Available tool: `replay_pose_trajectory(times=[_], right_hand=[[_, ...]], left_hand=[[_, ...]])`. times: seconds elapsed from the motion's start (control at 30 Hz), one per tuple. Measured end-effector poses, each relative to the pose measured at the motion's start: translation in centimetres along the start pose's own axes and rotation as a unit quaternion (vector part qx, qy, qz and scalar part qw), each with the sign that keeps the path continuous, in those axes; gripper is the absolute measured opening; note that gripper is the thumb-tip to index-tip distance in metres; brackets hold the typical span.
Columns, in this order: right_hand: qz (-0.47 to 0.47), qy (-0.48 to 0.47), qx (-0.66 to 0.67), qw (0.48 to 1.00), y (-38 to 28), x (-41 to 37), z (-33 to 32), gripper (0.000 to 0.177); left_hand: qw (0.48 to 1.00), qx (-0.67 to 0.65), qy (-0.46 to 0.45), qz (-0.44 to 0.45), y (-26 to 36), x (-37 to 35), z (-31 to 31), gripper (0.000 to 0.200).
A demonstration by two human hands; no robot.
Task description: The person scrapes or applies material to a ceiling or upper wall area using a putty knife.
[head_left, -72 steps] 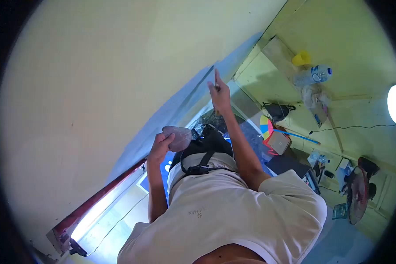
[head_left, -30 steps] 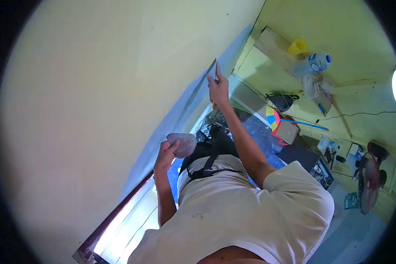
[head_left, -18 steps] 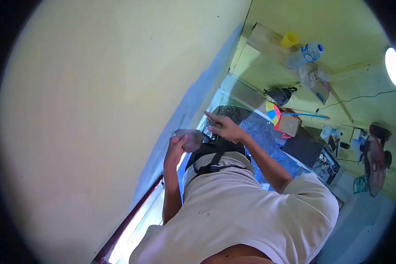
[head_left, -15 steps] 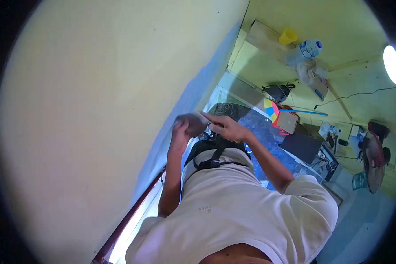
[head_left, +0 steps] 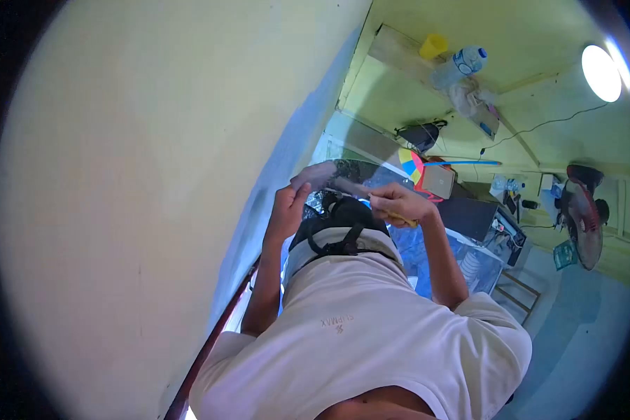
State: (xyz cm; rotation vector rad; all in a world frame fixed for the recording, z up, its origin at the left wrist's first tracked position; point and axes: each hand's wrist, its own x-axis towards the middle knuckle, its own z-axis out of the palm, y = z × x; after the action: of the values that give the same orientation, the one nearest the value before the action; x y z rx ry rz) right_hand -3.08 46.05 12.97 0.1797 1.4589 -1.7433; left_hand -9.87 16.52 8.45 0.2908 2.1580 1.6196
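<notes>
My left hand (head_left: 285, 211) is closed round the near edge of a flat grey-brown piece (head_left: 315, 174), thumb on top. My right hand (head_left: 403, 204) grips a flat-bladed tool; its yellowish handle (head_left: 401, 220) shows below the fingers. The tool's grey blade (head_left: 351, 187) points left toward the flat piece. Whether the blade touches the piece I cannot tell. Both hands are in front of my waist, above the dark trousers.
A pale wall (head_left: 140, 175) with a blue strip rises on the left. On the right are a shelf (head_left: 399, 52) with a bottle (head_left: 469, 61) and yellow cup (head_left: 434, 47), a dark box (head_left: 465, 217), a fan (head_left: 582, 217) and a wooden frame (head_left: 518, 294).
My hands are farther apart, and the tool's blade and handle now show more clearly. The flat piece is turned differently. The room has shifted left in view.
</notes>
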Motion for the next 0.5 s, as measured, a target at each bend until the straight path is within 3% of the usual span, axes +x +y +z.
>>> replay_pose_trajectory(times=[0.03,0.1,0.17,0.23,0.3,0.37,0.43,0.47,0.5], right_hand=[[0.003,-0.046,0.023,0.999,0.1,-0.2,0.7,0.051],[-0.031,0.015,0.053,0.998,1.6,-0.2,0.8,0.046],[-0.06,0.092,0.073,0.991,1.9,-1.2,0.1,0.045],[-0.032,0.029,0.102,0.994,1.7,-1.6,1.3,0.043],[-0.019,-0.006,0.073,0.997,1.1,-1.2,3.2,0.043],[-0.049,0.09,0.057,0.993,2.9,-1.3,1.8,0.05],[-0.108,0.153,0.06,0.981,1.4,-1.8,2.6,0.053],[-0.09,0.192,-0.031,0.977,0.8,-1.6,4.3,0.055],[-0.111,0.19,-0.152,0.964,0.9,-1.0,6.2,0.054]], left_hand=[[1.0,0.008,-0.007,-0.011,0.5,-0.4,-0.2,0.037],[0.998,-0.039,-0.033,-0.024,-1.0,-0.8,0.1,0.039],[0.991,-0.134,0.011,-0.003,-1.4,-1.3,-0.5,0.035],[0.991,-0.129,0.007,0.034,-0.1,-1.2,0.6,0.034],[0.987,-0.155,-0.048,-0.003,1.7,-2.6,0.9,0.035],[0.997,-0.076,-0.003,0.033,1.1,-2.6,0.5,0.035],[0.988,-0.136,0.057,0.051,2.0,-2.8,0.5,0.035],[0.997,-0.073,0.024,0.008,1.0,-2.7,0.3,0.035],[0.994,-0.102,0.039,0.015,1.2,-3.1,0.7,0.035]])
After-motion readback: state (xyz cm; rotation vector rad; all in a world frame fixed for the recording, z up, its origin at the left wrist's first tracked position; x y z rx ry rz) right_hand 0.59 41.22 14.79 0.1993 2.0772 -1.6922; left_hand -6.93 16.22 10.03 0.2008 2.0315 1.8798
